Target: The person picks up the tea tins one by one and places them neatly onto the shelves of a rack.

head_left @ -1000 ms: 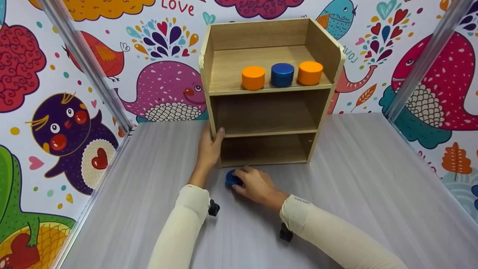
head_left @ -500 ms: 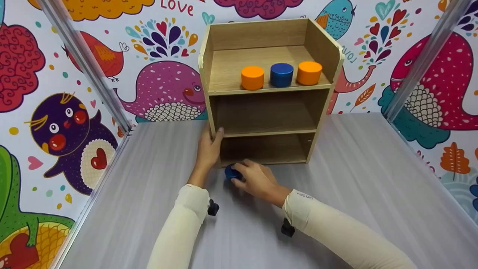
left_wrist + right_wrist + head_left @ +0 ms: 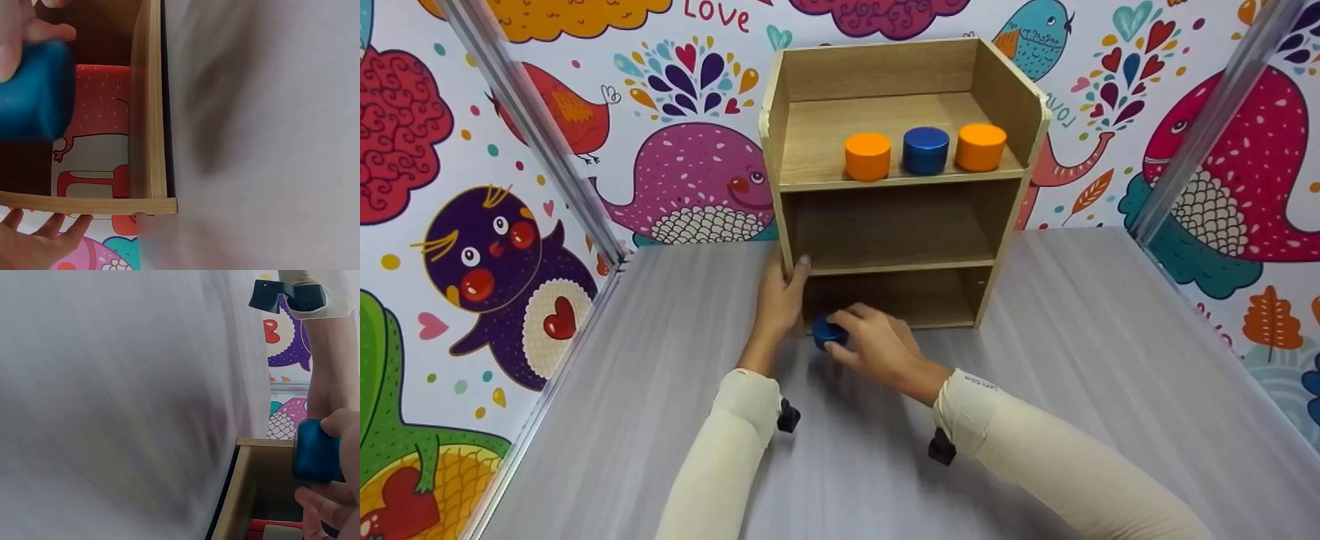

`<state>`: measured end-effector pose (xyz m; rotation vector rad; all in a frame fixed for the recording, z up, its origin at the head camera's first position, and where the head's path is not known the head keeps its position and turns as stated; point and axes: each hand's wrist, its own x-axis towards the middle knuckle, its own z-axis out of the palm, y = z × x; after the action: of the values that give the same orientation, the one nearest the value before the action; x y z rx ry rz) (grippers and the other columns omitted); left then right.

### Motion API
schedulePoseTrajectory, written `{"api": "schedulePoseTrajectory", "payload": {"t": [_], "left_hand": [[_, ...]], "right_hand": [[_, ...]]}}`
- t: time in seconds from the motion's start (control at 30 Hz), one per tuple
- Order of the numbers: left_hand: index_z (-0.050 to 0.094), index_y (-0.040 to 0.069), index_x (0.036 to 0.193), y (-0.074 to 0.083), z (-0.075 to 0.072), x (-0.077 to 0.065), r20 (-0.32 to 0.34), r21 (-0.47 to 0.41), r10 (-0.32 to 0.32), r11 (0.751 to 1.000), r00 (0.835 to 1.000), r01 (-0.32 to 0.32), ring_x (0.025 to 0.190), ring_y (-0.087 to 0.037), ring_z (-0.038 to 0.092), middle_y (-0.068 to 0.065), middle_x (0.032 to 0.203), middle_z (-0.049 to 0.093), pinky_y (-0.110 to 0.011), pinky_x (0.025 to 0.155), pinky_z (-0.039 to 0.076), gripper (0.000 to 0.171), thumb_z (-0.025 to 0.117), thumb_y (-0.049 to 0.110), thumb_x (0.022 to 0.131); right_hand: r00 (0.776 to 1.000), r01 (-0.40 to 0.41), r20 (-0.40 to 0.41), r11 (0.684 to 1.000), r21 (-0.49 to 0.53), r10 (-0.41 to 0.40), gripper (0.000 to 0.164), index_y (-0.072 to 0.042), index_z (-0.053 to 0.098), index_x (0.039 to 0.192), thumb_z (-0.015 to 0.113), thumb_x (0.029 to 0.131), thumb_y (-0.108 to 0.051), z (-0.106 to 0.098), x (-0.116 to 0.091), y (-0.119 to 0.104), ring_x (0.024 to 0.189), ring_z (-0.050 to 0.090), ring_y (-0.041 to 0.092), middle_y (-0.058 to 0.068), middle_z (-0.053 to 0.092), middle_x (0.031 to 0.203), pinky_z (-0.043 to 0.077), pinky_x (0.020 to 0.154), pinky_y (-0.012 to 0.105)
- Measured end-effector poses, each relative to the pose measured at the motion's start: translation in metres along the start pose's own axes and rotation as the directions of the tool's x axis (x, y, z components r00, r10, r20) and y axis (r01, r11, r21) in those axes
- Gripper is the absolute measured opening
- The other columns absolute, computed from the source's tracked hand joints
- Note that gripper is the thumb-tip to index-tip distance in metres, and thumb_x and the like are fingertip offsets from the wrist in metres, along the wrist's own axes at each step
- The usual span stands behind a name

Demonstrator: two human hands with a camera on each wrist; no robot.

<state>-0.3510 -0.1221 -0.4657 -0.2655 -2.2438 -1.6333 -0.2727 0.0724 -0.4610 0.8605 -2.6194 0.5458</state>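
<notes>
A small wooden shelf unit [image 3: 885, 225] stands on the grey surface. On its top board are two orange cylinders [image 3: 868, 157] [image 3: 981, 148], with a blue cylinder [image 3: 925, 151] between them. My right hand [image 3: 877, 345] pinches another blue cylinder [image 3: 315, 450] between thumb and fingers, just in front of the bottom compartment's left end. In the left wrist view this held cylinder [image 3: 36, 93] appears lifted clear of the shelf board. My left hand [image 3: 780, 300] holds the unit's left side panel, thumb at the front edge and fingertips [image 3: 81, 225] against the outer face.
The middle compartment [image 3: 892, 229] and bottom compartment [image 3: 900, 296] face me. Printed cartoon walls [image 3: 682, 180] surround the surface, with metal posts [image 3: 540, 135] at the corners. A black wrist camera mount [image 3: 788, 416] sits under the left cuff.
My right hand has moved forward with the blue cylinder, from the surface in front up to the bottom compartment's front edge. My left hand and the shelf unit stay in place.
</notes>
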Motion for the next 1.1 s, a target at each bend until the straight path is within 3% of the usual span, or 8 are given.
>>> {"api": "schedulePoseTrajectory", "payload": {"t": [0.27,0.5,0.63,0.83,1.1], "left_hand": [[0.036,0.017,0.157,0.001,-0.001,0.000,0.002,-0.007,0.009,1.000,1.000,-0.009,0.135,-0.025,0.051,-0.011,0.146,0.054,-0.051,0.114,0.040,0.059,0.054,0.038,0.106],[0.042,0.015,0.153,0.002,-0.001,0.000,-0.013,0.030,0.004,1.000,1.000,-0.003,0.126,-0.025,0.054,-0.012,0.135,0.059,-0.050,0.111,0.041,0.054,0.054,0.037,0.105],[0.041,0.015,0.154,0.002,-0.001,0.000,-0.007,0.024,0.001,1.000,1.000,-0.001,0.130,-0.025,0.053,-0.011,0.140,0.057,-0.049,0.113,0.040,0.055,0.054,0.036,0.106],[0.042,0.014,0.153,0.003,-0.001,0.000,-0.017,0.033,-0.019,0.999,1.000,0.020,0.128,-0.027,0.054,-0.013,0.140,0.058,-0.051,0.111,0.041,0.055,0.055,0.037,0.105],[0.040,0.016,0.154,0.004,0.000,-0.002,-0.008,-0.019,-0.014,1.000,1.000,0.014,0.122,-0.023,0.054,-0.010,0.136,0.058,-0.048,0.109,0.044,0.054,0.054,0.036,0.106]], "right_hand": [[0.999,0.013,-0.041,1.000,0.000,-0.013,0.038,-0.021,0.070,0.125,0.069,0.095,-0.046,-0.015,0.006,-0.001,0.090,0.071,0.017,0.004,0.070,0.113,0.062,0.074,0.035],[0.999,-0.005,-0.042,1.000,-0.007,0.004,0.040,-0.023,0.069,0.127,0.067,0.096,-0.048,-0.029,0.013,-0.005,0.092,0.072,0.019,0.005,0.070,0.117,0.061,0.073,0.037],[0.999,-0.008,-0.050,1.000,0.001,0.008,0.040,-0.024,0.069,0.127,0.068,0.095,-0.048,-0.039,0.017,-0.009,0.091,0.071,0.018,0.004,0.069,0.116,0.061,0.076,0.037],[0.996,0.019,-0.086,1.000,0.013,-0.018,0.038,-0.024,0.070,0.126,0.068,0.095,-0.046,-0.055,0.022,-0.017,0.083,0.069,0.016,0.003,0.069,0.107,0.061,0.074,0.033],[0.990,0.064,-0.123,0.998,-0.009,-0.064,0.039,-0.023,0.070,0.125,0.065,0.097,-0.048,-0.079,0.029,-0.028,0.087,0.070,0.015,0.002,0.069,0.112,0.061,0.076,0.030]]}}
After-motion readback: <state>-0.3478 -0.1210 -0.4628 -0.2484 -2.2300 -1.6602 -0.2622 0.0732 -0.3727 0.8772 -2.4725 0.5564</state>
